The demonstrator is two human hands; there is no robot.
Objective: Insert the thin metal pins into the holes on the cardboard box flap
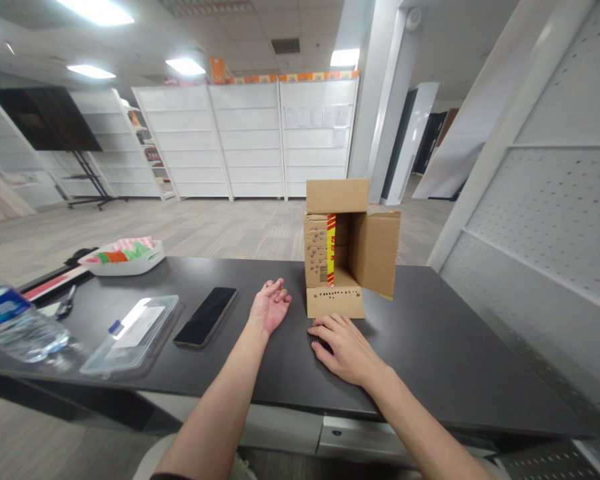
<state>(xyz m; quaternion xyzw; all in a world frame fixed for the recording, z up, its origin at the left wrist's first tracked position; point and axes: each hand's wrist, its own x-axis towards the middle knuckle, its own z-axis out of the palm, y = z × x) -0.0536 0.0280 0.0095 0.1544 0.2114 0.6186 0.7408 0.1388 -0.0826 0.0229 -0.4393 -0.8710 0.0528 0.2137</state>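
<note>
My left hand rests palm up on the dark desk, fingers loosely curled and apart, with nothing in it. My right hand lies palm down, its thumb and fingers around a small black ridged object; most of that is hidden under the hand, so its kind cannot be made out. Just beyond the right fingertips stands a cardboard box on its side, its opening facing me. Its flaps are spread up, down and right. Dark dots or holes mark the left and bottom flaps, and yellow-and-red tape runs beside the opening.
Left of my left hand lie a black phone and a clear plastic case. Farther left are a water bottle and a white basket with colourful packets. A perforated white panel borders the desk's right side.
</note>
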